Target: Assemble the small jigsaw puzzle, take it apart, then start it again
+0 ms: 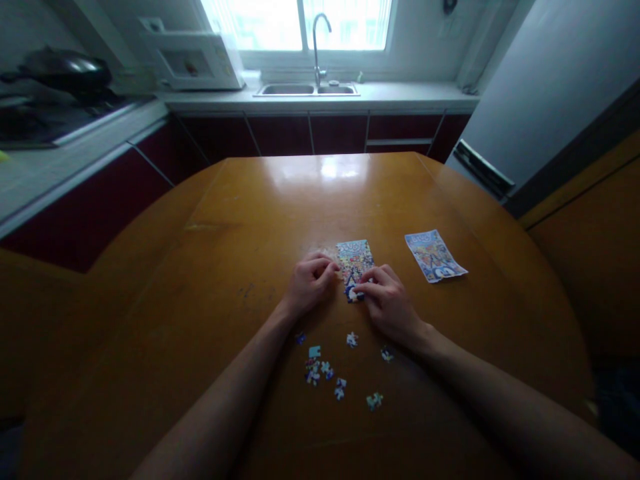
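Note:
A partly assembled jigsaw puzzle with a colourful printed picture lies flat on the wooden table. My right hand is over its lower right part, thumb and fingers pinched together at a puzzle piece near the blue and white bottom corner. At the puzzle's left edge rests my left hand, its fingers curled and closed; whatever is between them is hidden. Several loose puzzle pieces lie nearer to me, among them a light blue piece, a pale piece and a greenish piece.
A printed picture sheet with a similar design lies right of the puzzle on the table. Beyond the table are a counter with a sink, a microwave and a stove with a wok. A fridge stands at right.

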{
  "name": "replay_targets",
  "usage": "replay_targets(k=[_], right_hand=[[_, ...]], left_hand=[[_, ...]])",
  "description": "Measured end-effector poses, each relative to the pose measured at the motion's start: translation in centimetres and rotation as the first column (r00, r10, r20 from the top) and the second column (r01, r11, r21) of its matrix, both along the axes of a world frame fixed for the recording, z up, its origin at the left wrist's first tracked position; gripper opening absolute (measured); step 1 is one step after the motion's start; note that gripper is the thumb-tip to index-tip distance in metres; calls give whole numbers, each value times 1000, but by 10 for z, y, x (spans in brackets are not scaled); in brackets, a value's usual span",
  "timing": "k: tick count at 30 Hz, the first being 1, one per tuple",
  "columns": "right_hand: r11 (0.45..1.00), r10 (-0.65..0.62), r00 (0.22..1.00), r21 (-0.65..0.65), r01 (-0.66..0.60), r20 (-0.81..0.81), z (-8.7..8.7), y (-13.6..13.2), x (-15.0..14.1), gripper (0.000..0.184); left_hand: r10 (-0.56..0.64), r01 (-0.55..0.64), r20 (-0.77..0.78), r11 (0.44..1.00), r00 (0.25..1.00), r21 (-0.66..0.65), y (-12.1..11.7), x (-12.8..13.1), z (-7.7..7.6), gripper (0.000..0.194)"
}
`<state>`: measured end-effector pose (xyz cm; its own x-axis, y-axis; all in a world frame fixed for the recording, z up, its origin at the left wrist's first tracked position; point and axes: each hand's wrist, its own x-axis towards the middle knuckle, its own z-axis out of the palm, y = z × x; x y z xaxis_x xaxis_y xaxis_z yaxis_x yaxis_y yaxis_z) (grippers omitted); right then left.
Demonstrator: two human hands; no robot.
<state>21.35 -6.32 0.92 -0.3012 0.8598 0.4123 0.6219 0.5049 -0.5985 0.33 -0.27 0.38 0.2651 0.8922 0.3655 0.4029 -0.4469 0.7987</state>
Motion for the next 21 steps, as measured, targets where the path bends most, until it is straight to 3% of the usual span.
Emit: replay_targets(k=[2,4,7,12,21], right_hand=[[991,-131,981,10,134,-144,-2,10,10,27],[957,-284,914,-19,291,-291,-7,23,24,29],[910,-413,827,-140,390,-381,-17,41,40,27],[932,-362,870,-163,325,-335,-25,46,41,25],[938,-344,885,-160,308,-314,-24,45,39,24]], left_hand=[[0,0,5,1000,1000,-5,0,0,0,24],[3,-3,11,1000,1000,-16,0,-1,-1,24],[8,-7,13,999,1000,-36,0,-1,-1,24],[16,-15,23,999,1000,-46,1,-2,-2,24],[49,-45,51,996,997,-78,0,-1,1,26]])
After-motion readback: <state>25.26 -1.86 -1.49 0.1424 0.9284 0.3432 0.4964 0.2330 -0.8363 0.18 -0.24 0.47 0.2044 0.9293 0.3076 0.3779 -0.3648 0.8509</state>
